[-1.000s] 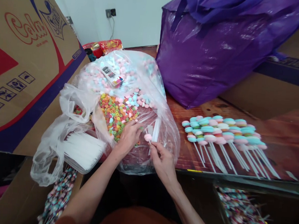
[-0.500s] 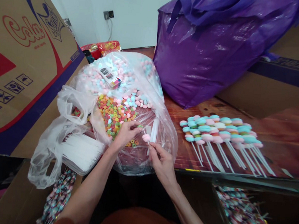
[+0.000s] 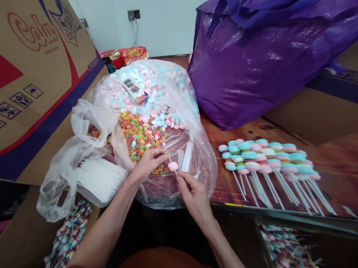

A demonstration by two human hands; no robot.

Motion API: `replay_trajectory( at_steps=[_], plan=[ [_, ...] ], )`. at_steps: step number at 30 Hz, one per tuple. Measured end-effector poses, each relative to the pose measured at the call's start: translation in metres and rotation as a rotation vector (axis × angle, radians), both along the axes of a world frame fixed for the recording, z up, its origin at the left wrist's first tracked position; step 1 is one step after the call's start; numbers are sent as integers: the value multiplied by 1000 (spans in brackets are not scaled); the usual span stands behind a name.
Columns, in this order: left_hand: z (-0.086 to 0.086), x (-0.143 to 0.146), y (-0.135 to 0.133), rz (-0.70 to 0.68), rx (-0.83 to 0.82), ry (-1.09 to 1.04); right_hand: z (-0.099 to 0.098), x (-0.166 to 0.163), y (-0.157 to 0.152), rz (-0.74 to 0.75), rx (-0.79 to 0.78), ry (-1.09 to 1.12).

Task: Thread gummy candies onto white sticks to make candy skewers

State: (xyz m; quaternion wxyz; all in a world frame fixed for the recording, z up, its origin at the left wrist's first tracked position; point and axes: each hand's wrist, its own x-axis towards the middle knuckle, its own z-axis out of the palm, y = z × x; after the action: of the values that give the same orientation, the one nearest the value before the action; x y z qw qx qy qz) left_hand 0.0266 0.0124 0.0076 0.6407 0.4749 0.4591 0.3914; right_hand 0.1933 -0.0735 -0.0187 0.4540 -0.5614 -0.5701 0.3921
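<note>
Between thumb and fingers of my right hand [image 3: 195,192] is a thin white stick with a pink marshmallow [image 3: 173,166] threaded on it, tilted up to the left. My left hand [image 3: 151,162] pinches a small green gummy ring [image 3: 168,153] at the stick's upper end. Whether the stick passes through the ring is too small to tell. Under both hands lies a clear plastic bag [image 3: 205,168] holding loose gummy rings [image 3: 142,135] and pink and blue marshmallows [image 3: 167,119]. Finished marshmallow skewers [image 3: 266,158] lie in rows to the right.
White sticks [image 3: 100,179] fill a clear tub at left beside a crumpled plastic bag [image 3: 56,182]. A cardboard box [image 3: 47,92] stands left and a purple bag [image 3: 263,70] back right. Below the table edge, boxes hold wrapped skewers [image 3: 293,252].
My left hand has brought the green gummy ring against the tip of the stick. The marshmallow has shifted slightly left, and the whole view has moved a little.
</note>
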Motion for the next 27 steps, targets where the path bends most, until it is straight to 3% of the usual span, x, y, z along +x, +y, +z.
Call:
replay_trajectory(
  at_steps=[3,12,17,21,27],
  plan=[
    [1,-2,-2,-11,73,92,-2,5,2,38,-53,33],
    [-3,0,-6,96,-84,-92,-1,10,1,106,-5,-19],
    [-9,4,-8,225,-13,-7,-1,9,1,111,49,-63],
    [-8,4,-11,190,26,27,-2,8,2,104,83,-91],
    [-1,0,-19,220,-131,-110,3,5,2,93,140,-137]
  ],
)
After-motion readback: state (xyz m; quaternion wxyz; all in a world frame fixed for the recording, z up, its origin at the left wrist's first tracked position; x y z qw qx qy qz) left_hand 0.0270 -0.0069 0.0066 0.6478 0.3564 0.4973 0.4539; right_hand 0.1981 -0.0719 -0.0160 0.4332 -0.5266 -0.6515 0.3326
